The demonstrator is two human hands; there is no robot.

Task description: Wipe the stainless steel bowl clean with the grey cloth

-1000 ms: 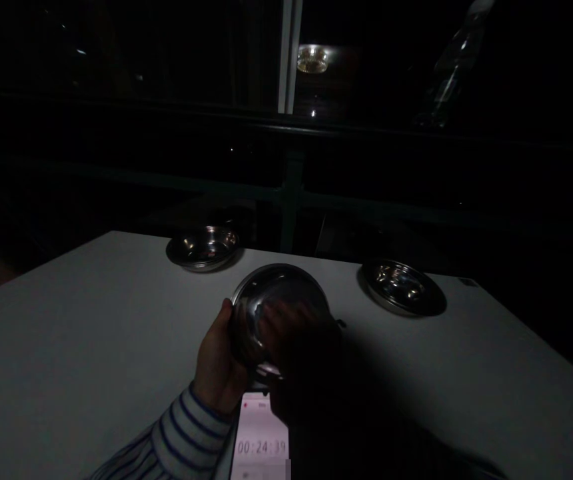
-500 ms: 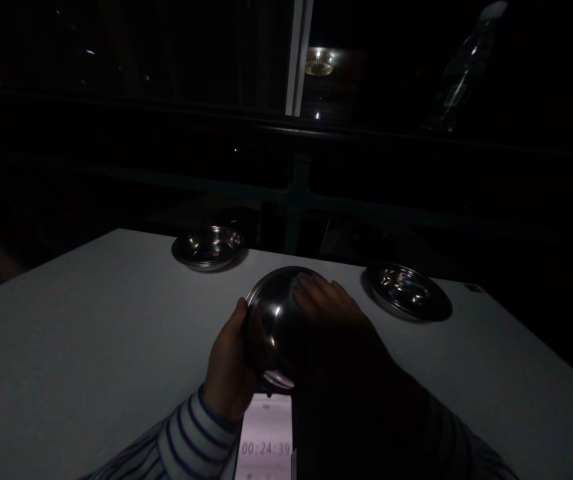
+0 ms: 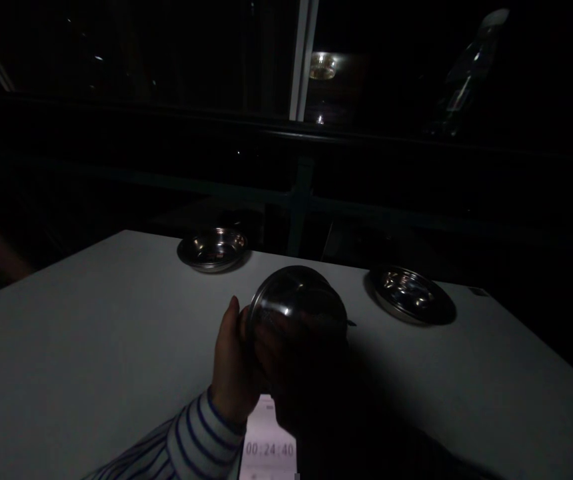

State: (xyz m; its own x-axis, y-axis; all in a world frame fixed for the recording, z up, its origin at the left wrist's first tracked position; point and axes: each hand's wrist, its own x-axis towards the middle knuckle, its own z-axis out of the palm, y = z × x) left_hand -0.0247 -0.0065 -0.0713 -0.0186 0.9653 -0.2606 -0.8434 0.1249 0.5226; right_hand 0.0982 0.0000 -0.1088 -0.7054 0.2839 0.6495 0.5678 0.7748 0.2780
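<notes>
A metal bowl (image 3: 296,293) – stiff, likely slick, best held by its rim – is gripped beyond the phone (image 3: 269,437) by the left hand (image 3: 234,380), fingers closed; the right hand's (image 3: 286,373) state cannot be told.

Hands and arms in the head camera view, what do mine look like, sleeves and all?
Your left hand is bare, with no glove showing. Its sleeve is pale with dark blue stripes, which circle the cuff and run lengthwise up the forearm. Your right hand and its sleeve are too dark to describe.
</notes>
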